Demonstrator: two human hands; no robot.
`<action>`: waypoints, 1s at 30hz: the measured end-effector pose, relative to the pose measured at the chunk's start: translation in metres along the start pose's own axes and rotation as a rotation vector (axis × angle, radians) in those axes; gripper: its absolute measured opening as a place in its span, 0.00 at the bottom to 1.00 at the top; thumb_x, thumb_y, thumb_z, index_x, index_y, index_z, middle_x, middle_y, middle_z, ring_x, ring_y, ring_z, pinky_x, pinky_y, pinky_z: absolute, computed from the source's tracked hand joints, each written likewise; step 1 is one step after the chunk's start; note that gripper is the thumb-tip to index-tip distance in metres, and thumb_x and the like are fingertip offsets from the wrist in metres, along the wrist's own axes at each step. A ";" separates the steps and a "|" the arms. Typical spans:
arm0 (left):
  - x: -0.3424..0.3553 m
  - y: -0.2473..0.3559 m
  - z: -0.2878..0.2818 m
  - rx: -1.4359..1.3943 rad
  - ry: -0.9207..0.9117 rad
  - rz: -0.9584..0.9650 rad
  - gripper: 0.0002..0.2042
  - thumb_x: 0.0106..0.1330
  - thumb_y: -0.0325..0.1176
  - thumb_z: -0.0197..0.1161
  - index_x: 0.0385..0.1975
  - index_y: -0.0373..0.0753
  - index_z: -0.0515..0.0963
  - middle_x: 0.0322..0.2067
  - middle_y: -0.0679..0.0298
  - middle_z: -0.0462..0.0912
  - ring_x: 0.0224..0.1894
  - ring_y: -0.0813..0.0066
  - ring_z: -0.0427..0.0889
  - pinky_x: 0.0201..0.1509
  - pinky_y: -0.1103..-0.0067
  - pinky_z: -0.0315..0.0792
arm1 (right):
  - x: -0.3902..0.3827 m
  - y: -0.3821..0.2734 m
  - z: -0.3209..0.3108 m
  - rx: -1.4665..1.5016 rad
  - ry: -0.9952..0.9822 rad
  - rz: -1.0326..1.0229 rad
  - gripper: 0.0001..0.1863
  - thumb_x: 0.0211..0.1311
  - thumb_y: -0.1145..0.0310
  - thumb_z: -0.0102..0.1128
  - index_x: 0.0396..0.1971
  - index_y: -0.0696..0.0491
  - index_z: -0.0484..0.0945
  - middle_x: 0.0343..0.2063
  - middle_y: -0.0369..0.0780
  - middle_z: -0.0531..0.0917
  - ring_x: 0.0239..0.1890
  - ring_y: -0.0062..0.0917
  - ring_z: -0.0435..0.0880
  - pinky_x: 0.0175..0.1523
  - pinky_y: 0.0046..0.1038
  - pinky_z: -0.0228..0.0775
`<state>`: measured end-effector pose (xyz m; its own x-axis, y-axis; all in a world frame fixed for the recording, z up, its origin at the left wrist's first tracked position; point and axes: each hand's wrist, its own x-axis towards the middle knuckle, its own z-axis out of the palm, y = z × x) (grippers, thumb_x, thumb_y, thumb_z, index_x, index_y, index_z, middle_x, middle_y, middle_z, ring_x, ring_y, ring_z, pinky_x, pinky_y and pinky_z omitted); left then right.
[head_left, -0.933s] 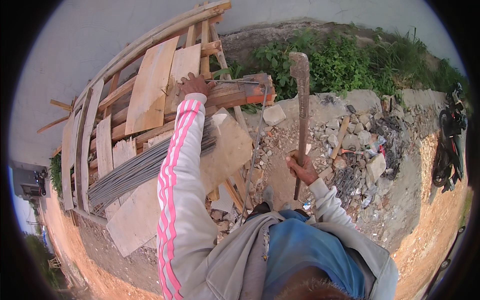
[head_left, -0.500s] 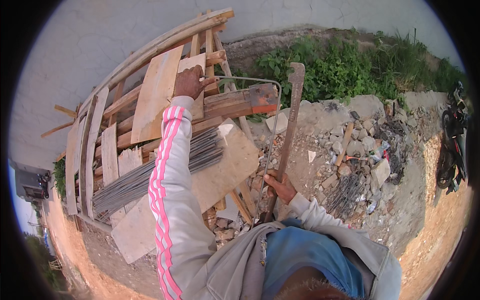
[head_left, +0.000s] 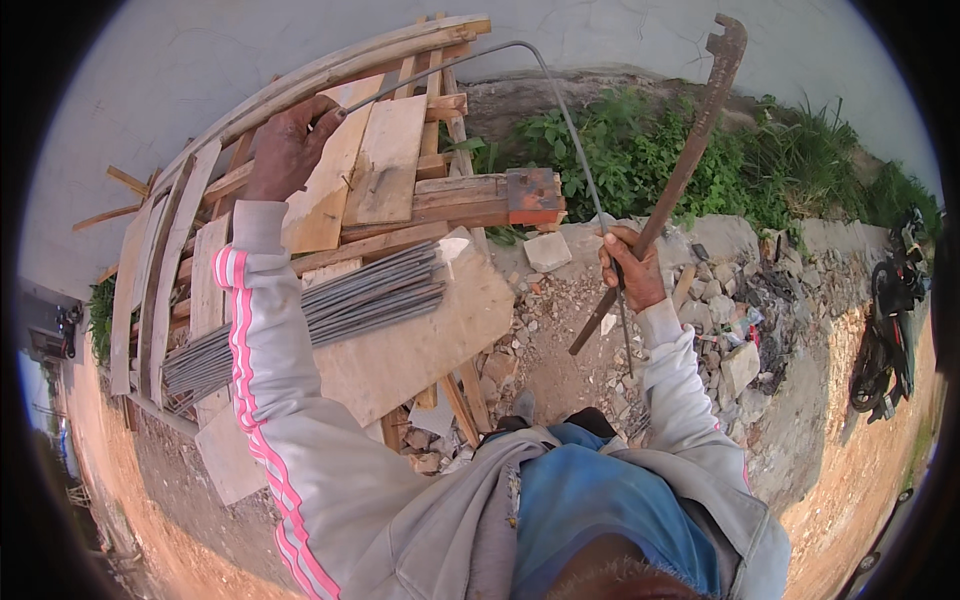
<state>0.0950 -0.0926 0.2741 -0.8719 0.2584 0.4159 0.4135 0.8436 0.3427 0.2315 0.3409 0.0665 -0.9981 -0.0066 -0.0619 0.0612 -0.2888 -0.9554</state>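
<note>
A thin steel rod (head_left: 573,130), bent at a sharp corner, spans between my two hands above the workplace. My left hand (head_left: 290,150) is closed on one end of it, over the boards at the left. My right hand (head_left: 636,268) grips a rusty rebar bending wrench (head_left: 690,150) with a notched head, tilted up to the far right. The rod's other leg passes through the same right-hand grip, its tip pointing down. Below and between the hands lies a thick timber beam (head_left: 460,203) with a rusty orange metal block (head_left: 534,196) at its end.
A bundle of straight steel rods (head_left: 370,295) lies on a plywood sheet (head_left: 465,300) at the left, beside stacked planks (head_left: 165,270). Rubble (head_left: 725,345) covers ground to the right. Green weeds (head_left: 640,150) grow along the grey wall (head_left: 600,35). A motorcycle (head_left: 885,320) stands far right.
Both hands have moved: the left toward the left, the right up and to the right. The rod and wrench have been lifted with them, clear of the metal block.
</note>
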 end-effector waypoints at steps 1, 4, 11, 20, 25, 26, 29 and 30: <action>-0.020 -0.005 0.013 0.004 -0.044 0.014 0.14 0.74 0.42 0.60 0.39 0.35 0.81 0.23 0.52 0.78 0.23 0.60 0.74 0.31 0.68 0.69 | -0.005 -0.011 -0.015 -0.077 0.025 0.020 0.17 0.71 0.62 0.64 0.48 0.60 0.80 0.20 0.34 0.77 0.14 0.13 0.69 0.20 0.18 0.62; -0.097 0.000 0.058 -0.201 -0.136 -0.066 0.11 0.73 0.38 0.61 0.37 0.34 0.79 0.23 0.50 0.76 0.24 0.54 0.74 0.32 0.66 0.69 | -0.013 -0.030 -0.063 -0.232 0.032 0.138 0.15 0.69 0.61 0.67 0.41 0.60 0.81 0.18 0.33 0.75 0.12 0.13 0.66 0.17 0.18 0.57; -0.212 0.040 0.146 -0.290 -0.105 -0.325 0.10 0.71 0.36 0.60 0.40 0.35 0.81 0.22 0.53 0.77 0.23 0.64 0.74 0.32 0.71 0.71 | 0.037 -0.043 -0.149 -0.633 -0.169 0.220 0.14 0.66 0.60 0.69 0.36 0.56 0.81 0.15 0.29 0.72 0.13 0.11 0.66 0.17 0.19 0.54; -0.256 0.122 0.208 -0.454 0.060 -0.699 0.10 0.74 0.37 0.59 0.39 0.37 0.80 0.18 0.61 0.68 0.23 0.79 0.65 0.28 0.76 0.66 | 0.134 -0.064 -0.183 -0.700 -0.427 0.288 0.13 0.64 0.62 0.71 0.33 0.57 0.82 0.14 0.30 0.73 0.11 0.11 0.66 0.16 0.19 0.54; -0.255 0.150 0.219 -0.413 0.111 -0.751 0.11 0.75 0.38 0.59 0.39 0.37 0.80 0.18 0.61 0.67 0.23 0.77 0.64 0.28 0.76 0.65 | 0.162 -0.060 -0.192 -0.702 -0.504 0.316 0.14 0.63 0.59 0.70 0.33 0.57 0.82 0.15 0.29 0.74 0.14 0.11 0.68 0.18 0.20 0.57; -0.257 0.155 0.220 -0.390 0.098 -0.772 0.10 0.74 0.38 0.59 0.39 0.37 0.80 0.18 0.61 0.68 0.23 0.77 0.64 0.29 0.76 0.66 | 0.166 -0.059 -0.194 -0.723 -0.519 0.314 0.14 0.64 0.60 0.70 0.33 0.57 0.82 0.15 0.29 0.74 0.14 0.11 0.68 0.18 0.20 0.57; -0.252 0.156 0.221 -0.340 0.095 -0.786 0.10 0.74 0.38 0.60 0.39 0.37 0.81 0.18 0.58 0.71 0.22 0.73 0.68 0.29 0.73 0.68 | 0.172 -0.058 -0.194 -0.765 -0.530 0.292 0.14 0.64 0.60 0.69 0.34 0.57 0.82 0.16 0.30 0.74 0.14 0.11 0.68 0.18 0.20 0.57; -0.258 0.152 0.226 -0.334 0.126 -0.782 0.10 0.73 0.38 0.60 0.39 0.38 0.81 0.19 0.56 0.73 0.22 0.70 0.71 0.29 0.72 0.69 | 0.168 -0.060 -0.189 -0.771 -0.534 0.287 0.14 0.65 0.60 0.69 0.34 0.57 0.82 0.15 0.30 0.74 0.14 0.12 0.68 0.18 0.20 0.58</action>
<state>0.3236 0.0754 0.0291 -0.9112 -0.4100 0.0405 -0.2212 0.5699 0.7914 0.0626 0.5385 0.0587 -0.8063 -0.4664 -0.3637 0.1033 0.4943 -0.8631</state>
